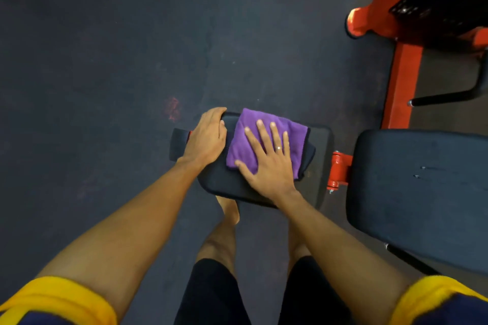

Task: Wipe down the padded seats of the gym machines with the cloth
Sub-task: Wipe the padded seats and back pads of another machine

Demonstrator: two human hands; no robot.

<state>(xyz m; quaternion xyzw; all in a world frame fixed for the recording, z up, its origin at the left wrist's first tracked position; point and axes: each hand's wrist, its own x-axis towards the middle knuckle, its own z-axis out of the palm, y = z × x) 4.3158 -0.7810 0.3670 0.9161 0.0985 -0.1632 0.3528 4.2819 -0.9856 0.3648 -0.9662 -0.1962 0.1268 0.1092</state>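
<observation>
Rubber flooring (105,47), dark grey, matt and faintly mottled, fills most of the head view. A small reddish mark (171,109) on it, left of the machine, may be printing but is too blurred to read.

At right lies a large black padded panel (422,192), rounded at the corners, with two small nicks in its smooth vinyl-like skin. Beyond it stands an orange-painted steel frame (401,87) of square tube with a rounded foot, and a black bent handle bar (449,96) crosses beside it. An orange bracket (339,169) sits between the large panel and the smaller seat pad (320,145).

The seat pad is black, roughly rectangular with rounded corners, and lies at centre. On its top rests the cloth (248,134), a purple fleecy square, folded, with a dark layer showing along its right edge.

The right hand (269,163) lies flat on the cloth, fingers straight and spread, palm pressing down. The left hand (206,140) grips the pad's left end, fingers curled over the far edge, just beside the cloth but apart from it.

Yellow sleeves (66,298) and black shorts (211,298) frame the bottom edge. A thin ring (278,148) shows on one finger of the right hand.
</observation>
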